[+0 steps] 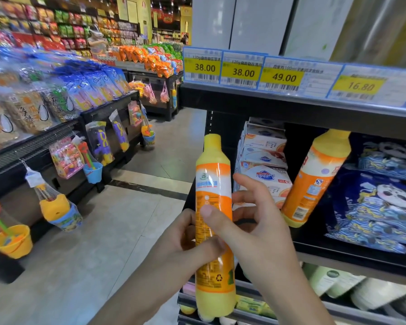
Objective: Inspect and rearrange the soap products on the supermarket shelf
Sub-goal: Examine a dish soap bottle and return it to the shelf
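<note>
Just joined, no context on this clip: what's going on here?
A person stands at a supermarket shelf holding a yellow plastic bottle with an orange label upright in both hands. The left hand grips its lower body; the right hand holds the middle, thumb on the label. A second matching yellow and orange bottle leans tilted on the shelf beside stacked white soap boxes.

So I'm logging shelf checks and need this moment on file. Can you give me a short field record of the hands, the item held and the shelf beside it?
held item: yellow plastic bottle with orange label, upright, off the shelf
left hand: grips bottle's lower half
right hand: thumb on label, fingers behind
shelf: second matching bottle leaning, stacked white soap boxes to its left
price tags: 38.00, 38.00, 49.00, 16.80
</note>
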The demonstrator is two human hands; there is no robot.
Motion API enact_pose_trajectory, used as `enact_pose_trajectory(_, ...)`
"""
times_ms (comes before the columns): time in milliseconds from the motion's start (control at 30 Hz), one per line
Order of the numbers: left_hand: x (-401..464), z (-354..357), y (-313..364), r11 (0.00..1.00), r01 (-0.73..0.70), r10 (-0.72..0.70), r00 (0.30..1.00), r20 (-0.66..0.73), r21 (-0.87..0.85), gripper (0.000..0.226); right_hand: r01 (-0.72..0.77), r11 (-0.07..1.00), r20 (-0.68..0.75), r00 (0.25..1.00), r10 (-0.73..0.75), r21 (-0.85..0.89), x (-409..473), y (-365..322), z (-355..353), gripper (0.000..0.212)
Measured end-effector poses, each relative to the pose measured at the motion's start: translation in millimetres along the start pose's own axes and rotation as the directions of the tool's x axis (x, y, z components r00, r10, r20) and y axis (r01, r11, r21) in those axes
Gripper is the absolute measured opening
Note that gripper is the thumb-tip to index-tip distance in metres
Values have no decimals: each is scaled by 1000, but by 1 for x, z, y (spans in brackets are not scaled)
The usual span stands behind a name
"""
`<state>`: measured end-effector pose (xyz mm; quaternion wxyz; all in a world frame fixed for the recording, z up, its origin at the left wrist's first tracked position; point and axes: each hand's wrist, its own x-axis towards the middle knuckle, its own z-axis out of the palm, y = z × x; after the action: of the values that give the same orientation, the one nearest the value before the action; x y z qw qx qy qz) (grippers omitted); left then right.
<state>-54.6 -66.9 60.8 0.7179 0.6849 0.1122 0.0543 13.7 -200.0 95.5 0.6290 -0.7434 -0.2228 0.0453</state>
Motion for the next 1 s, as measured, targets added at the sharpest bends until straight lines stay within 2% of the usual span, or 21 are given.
enact_pose_trajectory(67, -1, 2, 1, 999, 2, -2, 1000, -14, 32, 59, 13, 999, -10, 1000, -13, -49, 2, 2, 1, 71)
enact_pose_trajectory(133, -1, 3, 0, 998, -3, 5, 999, -43, 55, 57, 62, 992, -40, 997, -67, -110, -6, 3, 4, 69)
enact_pose_trajectory(200, 0, 3, 0, 997, -7, 12, 997, -78, 74, 45, 146, 969, -173, 968, -181, -199, -12, 4, 2, 65)
enact_pose_trajectory(267, 1, 1, 0, 997, -5, 13, 995, -103, 75, 38, 206, 934, -331, 894, -302, -293, -1, 12, -22, 56)
enact_pose_trajectory(300, 3, -1, 0, 998, -2, 10, 993, -119, 63, 37, 174, 940, -380, 881, -283, -294, 8, 18, -36, 54)
enact_pose_trajectory(367, 5, -5, 2, 1000, 0, 5, 987, -160, 28, 46, 59, 975, -426, 893, -147, -214, 26, 24, -57, 60)
enact_pose_trajectory(467, 11, -11, 8, 1000, -21, 25, 978, -208, 21, 64, 118, 937, -560, 775, -295, -330, 19, 29, -59, 74)
enact_pose_trajectory(667, 24, -22, 19, 998, -56, 60, 972, -226, 24, 55, -20, 971, -516, 850, -108, -237, 42, 38, -71, 86)
enact_pose_trajectory(767, 29, -28, 26, 996, -78, 83, 975, -207, 32, 47, -68, 969, -513, 856, -66, -239, 50, 41, -72, 77)
enact_pose_trajectory(867, 35, -33, 30, 994, -90, 100, 977, -191, 58, 47, -109, 970, -514, 858, -18, -215, 59, 42, -74, 73)
enact_pose_trajectory(1000, 44, -39, 32, 992, -94, 108, 980, -167, 88, 47, -140, 962, -538, 843, -9, -234, 68, 44, -76, 59)
